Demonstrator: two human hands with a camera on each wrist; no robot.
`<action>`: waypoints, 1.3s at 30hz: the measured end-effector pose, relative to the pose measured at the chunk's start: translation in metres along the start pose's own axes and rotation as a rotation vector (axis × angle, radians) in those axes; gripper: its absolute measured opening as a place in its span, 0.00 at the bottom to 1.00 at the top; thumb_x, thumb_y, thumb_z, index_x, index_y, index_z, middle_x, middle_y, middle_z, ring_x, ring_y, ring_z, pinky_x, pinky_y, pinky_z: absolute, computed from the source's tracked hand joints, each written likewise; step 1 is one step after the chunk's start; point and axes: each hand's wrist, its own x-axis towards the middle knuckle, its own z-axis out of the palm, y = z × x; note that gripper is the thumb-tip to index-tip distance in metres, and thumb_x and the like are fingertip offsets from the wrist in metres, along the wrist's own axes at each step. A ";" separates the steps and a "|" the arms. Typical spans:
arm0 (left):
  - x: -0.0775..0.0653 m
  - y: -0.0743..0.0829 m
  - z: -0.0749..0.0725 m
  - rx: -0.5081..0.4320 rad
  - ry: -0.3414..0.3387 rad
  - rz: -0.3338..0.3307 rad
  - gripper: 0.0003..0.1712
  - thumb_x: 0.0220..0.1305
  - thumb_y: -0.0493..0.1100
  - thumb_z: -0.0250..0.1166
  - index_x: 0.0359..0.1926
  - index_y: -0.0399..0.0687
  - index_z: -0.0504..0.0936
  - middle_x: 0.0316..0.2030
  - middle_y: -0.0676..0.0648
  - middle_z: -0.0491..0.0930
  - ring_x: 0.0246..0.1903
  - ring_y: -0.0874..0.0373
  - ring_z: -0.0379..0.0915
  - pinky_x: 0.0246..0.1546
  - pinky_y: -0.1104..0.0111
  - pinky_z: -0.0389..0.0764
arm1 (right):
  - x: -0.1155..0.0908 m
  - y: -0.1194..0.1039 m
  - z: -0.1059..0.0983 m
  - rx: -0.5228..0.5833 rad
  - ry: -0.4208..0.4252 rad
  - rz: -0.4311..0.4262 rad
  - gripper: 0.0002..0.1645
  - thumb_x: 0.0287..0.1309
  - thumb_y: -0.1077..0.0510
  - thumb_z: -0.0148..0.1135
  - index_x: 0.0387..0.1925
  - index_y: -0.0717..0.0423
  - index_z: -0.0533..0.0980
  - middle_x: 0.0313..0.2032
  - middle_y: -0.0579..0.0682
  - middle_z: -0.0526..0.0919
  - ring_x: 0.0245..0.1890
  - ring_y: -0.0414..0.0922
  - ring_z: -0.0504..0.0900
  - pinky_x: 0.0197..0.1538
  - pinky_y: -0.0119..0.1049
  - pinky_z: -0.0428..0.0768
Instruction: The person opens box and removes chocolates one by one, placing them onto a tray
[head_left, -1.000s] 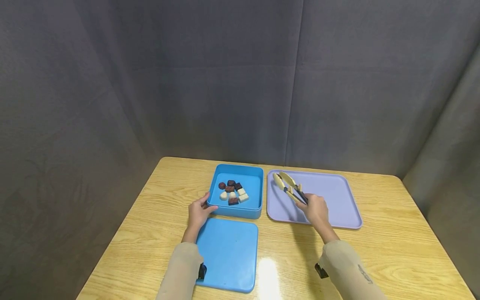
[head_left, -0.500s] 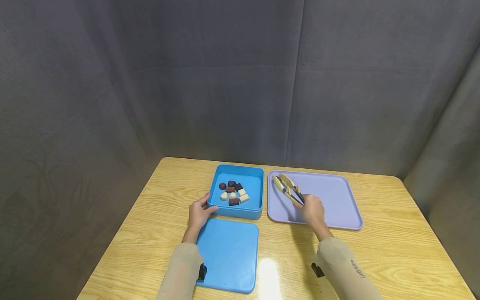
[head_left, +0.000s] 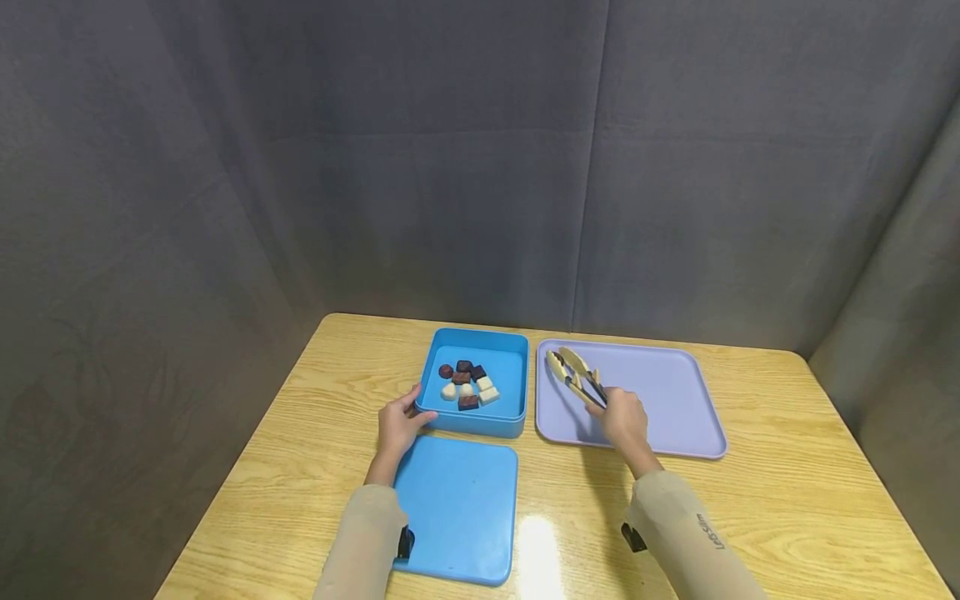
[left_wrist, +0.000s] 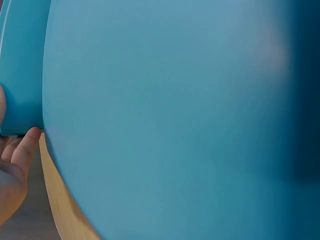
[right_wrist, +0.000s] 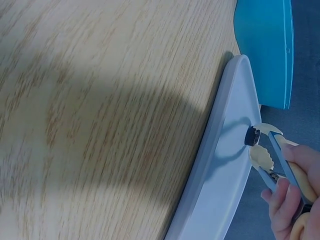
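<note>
My left hand (head_left: pixel 397 425) holds the near left corner of a blue box (head_left: pixel 474 423), thumb on the front wall and fingers along the side. In the left wrist view the fingers (left_wrist: pixel 26 149) reach the box's bottom edge. Several brown and white chocolates (head_left: pixel 461 378) lie grouped in the box. My right hand (head_left: pixel 626 419) grips cream and dark tongs (head_left: pixel 581 382) over the left part of a lilac tray (head_left: pixel 660 392). A dark chocolate (right_wrist: pixel 252 136) shows between the spread tong tips in the right wrist view, close over the tray.
A flat blue lid (head_left: pixel 457 508) lies in front of the box, partly under the left forearm. Box and tray stand side by side with a narrow gap on the wooden table (head_left: pixel 795 483). A grey curtain (head_left: pixel 465 167) hangs behind the table.
My right hand and forearm have shifted slightly left, while the tong tips stay over the tray's left part. The left hand, box and lid have not visibly moved.
</note>
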 end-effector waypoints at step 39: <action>-0.001 0.001 0.000 -0.026 -0.004 0.001 0.32 0.49 0.32 0.67 0.56 0.32 0.68 0.56 0.38 0.67 0.53 0.46 0.66 0.47 0.62 0.73 | -0.013 0.015 0.002 0.006 0.008 -0.055 0.16 0.45 0.54 0.67 0.24 0.64 0.75 0.15 0.52 0.72 0.18 0.50 0.70 0.17 0.42 0.67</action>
